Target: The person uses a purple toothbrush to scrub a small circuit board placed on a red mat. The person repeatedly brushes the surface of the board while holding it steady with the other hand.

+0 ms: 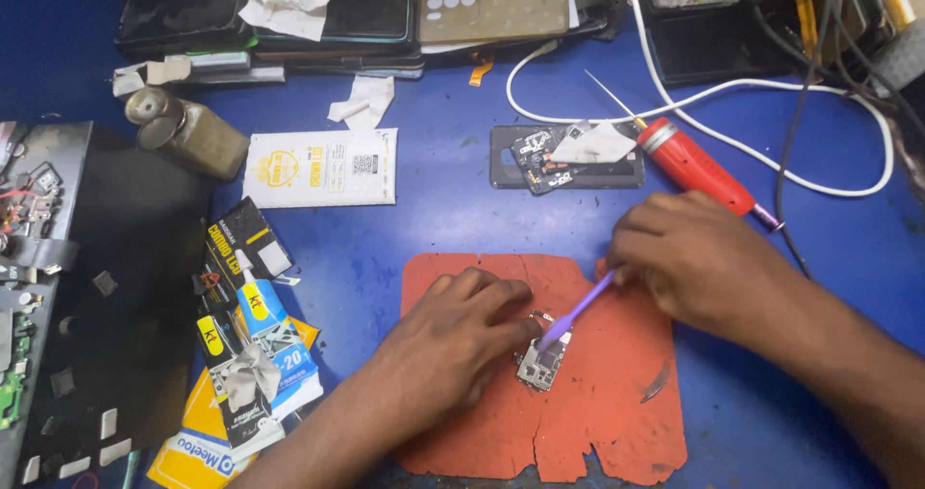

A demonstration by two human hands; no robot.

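From the head camera I see my left hand (pixel 453 340) resting on a worn red mat (pixel 617 422) that lies on the blue worktop (pixel 434 219); its fingers (pixel 501 301) are curled down and pinch the edge of a small circuit board (pixel 541 364), pinning it flat on the mat near the middle. My right hand (pixel 699 263) comes in from the right, its fingers closed around a thin purple brush (pixel 576 311), whose tip touches the top of the board. Just beyond that hand lies a red-handled screwdriver (pixel 694 166), its thin metal tip pointing up and left, and beside it a dark opened phone (pixel 564 157) with a scrap of white paper on it. A white cable (pixel 732 89) loops across the worktop behind both. To the left of the mat I see a heap of printed packets (pixel 246 354), a white flat packet (pixel 321 167) and a brass-coloured bottle (pixel 188 132) lying on its side. A stack of phones (pixel 318 17) sits along the far edge, and a dark tray (pixel 106 296) with small parts fills the left side.
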